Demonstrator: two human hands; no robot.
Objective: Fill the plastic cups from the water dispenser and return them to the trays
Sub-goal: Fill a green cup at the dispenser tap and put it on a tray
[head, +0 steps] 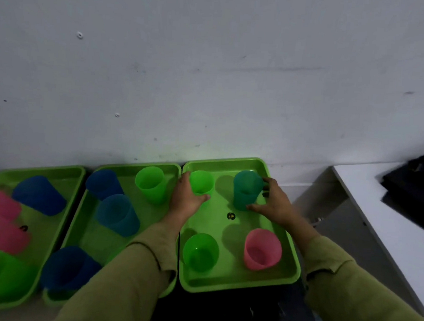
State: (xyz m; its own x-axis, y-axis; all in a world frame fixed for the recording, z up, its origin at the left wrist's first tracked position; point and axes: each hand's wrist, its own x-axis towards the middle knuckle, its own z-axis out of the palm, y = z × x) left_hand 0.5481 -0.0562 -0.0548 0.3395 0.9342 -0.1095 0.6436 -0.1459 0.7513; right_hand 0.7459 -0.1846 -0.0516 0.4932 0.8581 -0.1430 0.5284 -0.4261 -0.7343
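Note:
Three green trays stand side by side against the wall. On the right tray (pixel 238 283) are a light green cup (pixel 202 183) at the back left, a teal cup (pixel 246 189) at the back right, a green cup (pixel 200 251) and a pink cup (pixel 262 249) in front. My left hand (pixel 186 201) wraps around the light green cup. My right hand (pixel 273 201) wraps around the teal cup. Both cups stand upright on the tray. The water dispenser is not in view.
The middle tray (pixel 78 216) holds blue cups (pixel 102 183) and a green cup (pixel 151 185). The left tray (pixel 78 174) holds blue, pink and green cups. A white table (pixel 386 208) with a dark object (pixel 413 187) stands at the right.

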